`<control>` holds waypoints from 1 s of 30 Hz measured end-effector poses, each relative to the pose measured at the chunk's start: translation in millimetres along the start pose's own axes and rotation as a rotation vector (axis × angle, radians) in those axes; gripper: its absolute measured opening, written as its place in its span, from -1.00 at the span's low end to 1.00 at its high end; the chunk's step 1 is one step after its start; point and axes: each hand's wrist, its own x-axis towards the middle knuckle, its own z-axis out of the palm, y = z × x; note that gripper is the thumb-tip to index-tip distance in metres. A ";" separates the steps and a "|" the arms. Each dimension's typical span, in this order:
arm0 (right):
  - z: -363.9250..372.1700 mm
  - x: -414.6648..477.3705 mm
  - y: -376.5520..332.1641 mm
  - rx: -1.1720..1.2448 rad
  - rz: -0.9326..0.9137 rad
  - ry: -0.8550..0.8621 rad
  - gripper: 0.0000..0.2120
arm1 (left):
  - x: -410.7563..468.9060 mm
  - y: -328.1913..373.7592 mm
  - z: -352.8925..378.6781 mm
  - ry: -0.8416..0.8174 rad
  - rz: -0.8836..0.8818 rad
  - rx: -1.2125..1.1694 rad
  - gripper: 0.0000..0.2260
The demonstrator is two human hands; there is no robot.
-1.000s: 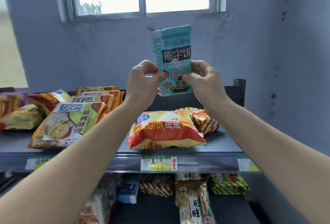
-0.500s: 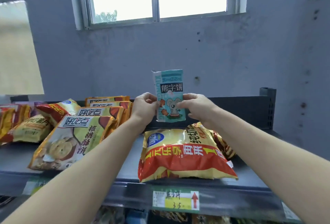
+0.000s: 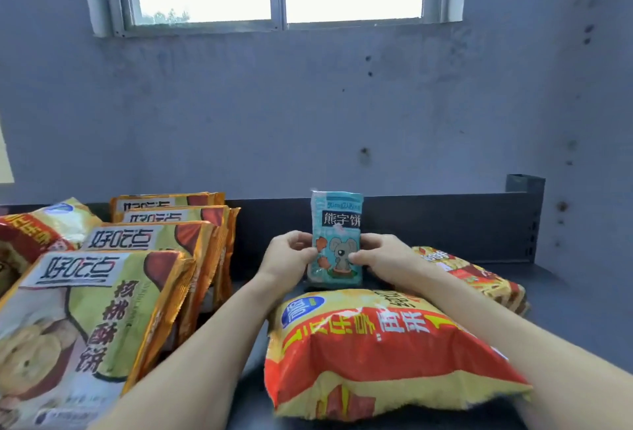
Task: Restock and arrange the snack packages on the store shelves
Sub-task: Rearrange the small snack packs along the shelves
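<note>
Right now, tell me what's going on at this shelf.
A person grips a small teal packet upright with the left hand and right hand, near the back of the shelf, behind a big red and yellow bag. Whether it touches the shelf yet is unclear. Cookie bags stand in a row to the left.

Ctr frame: your left hand [image 3: 287, 260] & right hand [image 3: 385, 258] flank the small teal foil cookie pack [image 3: 337, 220], upright just behind the big red-yellow plastic snack bag [image 3: 383, 354]. Lower left: gold foil biscuit bags [image 3: 102, 309] in a row, front to back, on the dark metal shelf [image 3: 561, 292].
</note>
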 end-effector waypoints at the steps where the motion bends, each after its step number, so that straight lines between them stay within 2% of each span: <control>1: -0.5 3.7 2.8 -0.024 -0.010 0.004 -0.68 | 2.3 -1.4 0.2 -0.013 0.010 0.016 -0.88; 7: -2.7 10.9 13.5 -0.199 -0.117 0.063 -0.57 | 5.2 -3.7 4.8 0.010 0.051 0.083 -0.84; 11: -1.6 13.7 17.6 -0.170 -0.133 0.118 -0.56 | 4.3 -5.7 5.8 0.033 0.060 0.150 -0.80; 16: -2.2 11.1 19.2 -0.084 -0.143 0.179 -0.57 | -0.8 -2.3 7.3 0.033 0.078 0.103 -0.67; 22: -2.4 10.6 19.7 0.010 -0.078 0.132 -0.59 | -3.6 0.7 10.5 -0.008 0.068 0.031 -0.65; 30: -1.4 3.4 10.3 0.003 -0.035 0.072 -0.57 | -3.6 3.6 7.6 -0.021 0.119 0.083 -0.69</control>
